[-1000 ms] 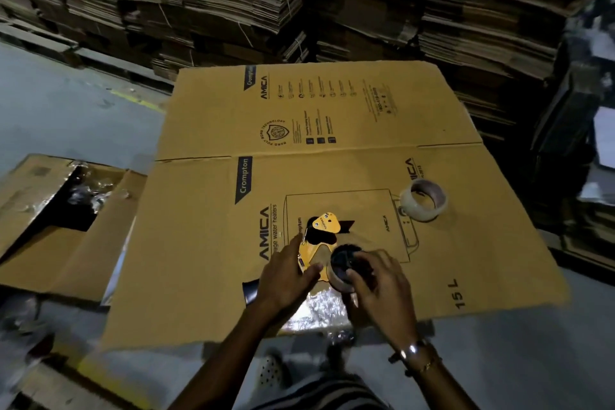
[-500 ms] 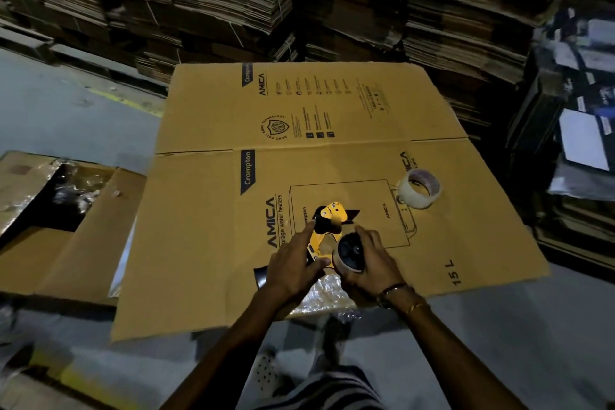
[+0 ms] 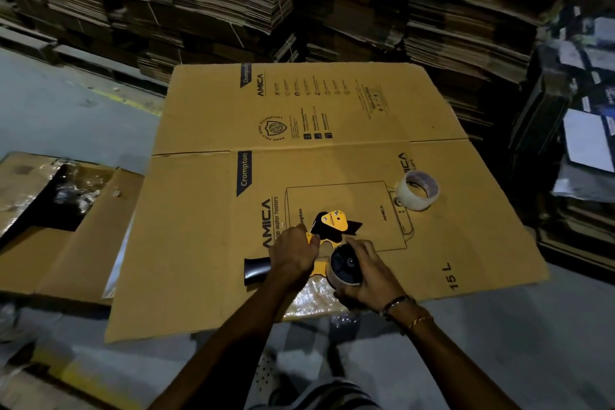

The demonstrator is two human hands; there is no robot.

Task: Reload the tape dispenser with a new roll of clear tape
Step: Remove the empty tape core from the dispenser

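Note:
A yellow and black tape dispenser point(image 3: 334, 225) lies on a flattened cardboard box point(image 3: 332, 116), its black handle point(image 3: 256, 271) pointing left. My left hand point(image 3: 293, 256) grips the dispenser's frame near the handle. My right hand point(image 3: 369, 273) curls round the black spool point(image 3: 346, 265), which carries a nearly used-up roll; the fingers hide its far side. A fresh roll of clear tape point(image 3: 417, 190) stands on the cardboard, up and to the right of both hands, untouched.
Crumpled clear plastic point(image 3: 309, 299) lies at the cardboard's near edge under my wrists. An open carton point(image 3: 56, 206) with plastic inside sits on the floor at left. Tall stacks of flattened cartons point(image 3: 299, 0) wall the back and right.
The camera view has shifted slightly. My right hand has slid further round the spool, from its top to its right side. The left hand keeps its grip on the frame.

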